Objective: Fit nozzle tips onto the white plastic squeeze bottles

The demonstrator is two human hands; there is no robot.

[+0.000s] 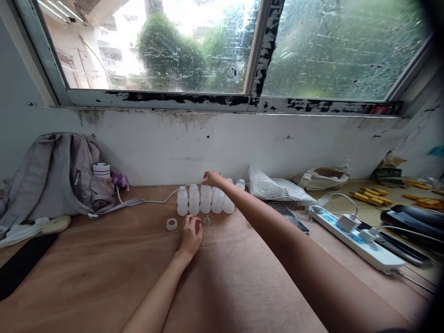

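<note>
A row of translucent white baby bottles (182, 201) stands upright on the table, with more tops showing behind. My right hand (212, 178) reaches over the row, its fingers pinched above the third bottle (206, 200). A small pale edge shows at these fingertips, too little to name. In front of the bottles, my left hand (191, 233) rests low with loosely bent fingers apart, and I see nothing held in it. To its right sits a small clear teat-shaped piece (207, 220). A whitish ring (171, 224) lies flat to its left.
Far left are a grey backpack (62, 166), a black phone-like slab (26, 263) and a beige oval object (56, 225). On the right lie a silvery pouch (268, 185), a phone (288, 217), a plugged-in power strip (364, 245) and yellow pieces (373, 196). A wall with a window stands behind.
</note>
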